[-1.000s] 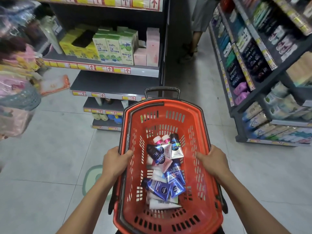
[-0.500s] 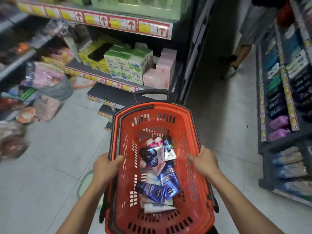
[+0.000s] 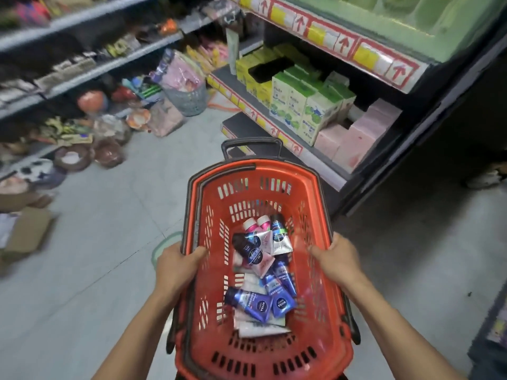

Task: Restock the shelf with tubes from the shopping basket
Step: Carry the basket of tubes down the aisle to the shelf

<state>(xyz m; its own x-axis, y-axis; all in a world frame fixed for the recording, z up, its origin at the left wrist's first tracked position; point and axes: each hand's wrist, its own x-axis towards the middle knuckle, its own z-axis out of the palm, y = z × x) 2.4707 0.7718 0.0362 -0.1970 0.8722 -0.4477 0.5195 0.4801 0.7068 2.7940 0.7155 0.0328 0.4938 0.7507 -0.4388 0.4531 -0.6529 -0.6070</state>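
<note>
A red shopping basket (image 3: pixel 323 193) with a black pull handle is held out in front of me above the floor. My left hand (image 3: pixel 177 266) grips its left rim and my right hand (image 3: pixel 337 260) grips its right rim. Several tubes (image 3: pixel 263 275) lie loose in the bottom, mostly blue, with some white and pink ones. A dark shelf unit (image 3: pixel 406 75) stands ahead to the right, with green, yellow and pink boxes (image 3: pixel 304 105) on it.
Left shelves (image 3: pixel 82 64) carry bagged goods, with bags and a grey mesh basket (image 3: pixel 189 100) piled on the floor below. A cardboard box (image 3: pixel 24 231) lies at far left. A person's shoe (image 3: pixel 485 176) shows at right, past the shelf unit's end. Grey tile floor lies between.
The view has swung left and the basket with it. The box shelf now sits closer, at upper right, the left aisle has come into view, and the right-hand shelves have left the frame. Both hands keep their grip.
</note>
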